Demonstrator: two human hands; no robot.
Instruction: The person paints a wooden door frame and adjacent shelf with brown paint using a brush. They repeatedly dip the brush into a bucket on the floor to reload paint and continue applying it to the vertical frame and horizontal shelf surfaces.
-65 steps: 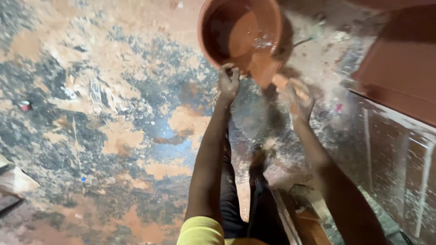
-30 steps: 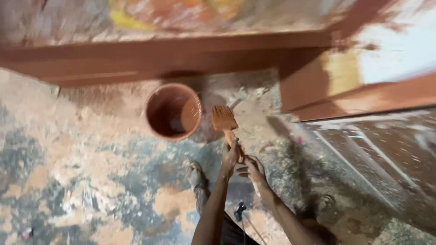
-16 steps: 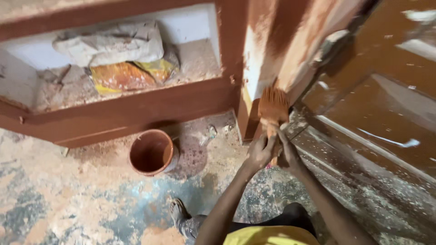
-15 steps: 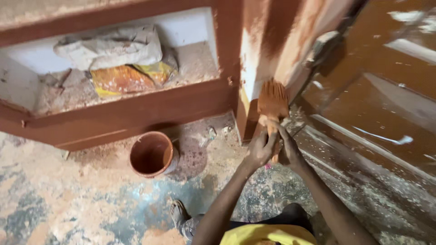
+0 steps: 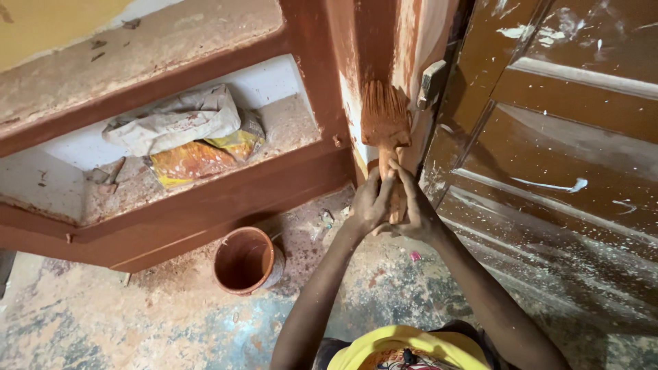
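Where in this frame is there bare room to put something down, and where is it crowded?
Bare floor lies left of and in front of the paint bucket. In the recess, the shelf is bare right of the crumpled bags. It is crowded by the post, where the left hand and right hand clasp the brush beside the door.

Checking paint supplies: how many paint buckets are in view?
1: a reddish-brown bucket on the floor below the recessed shelf, left of both hands gripping the brush. Others may be out of frame.
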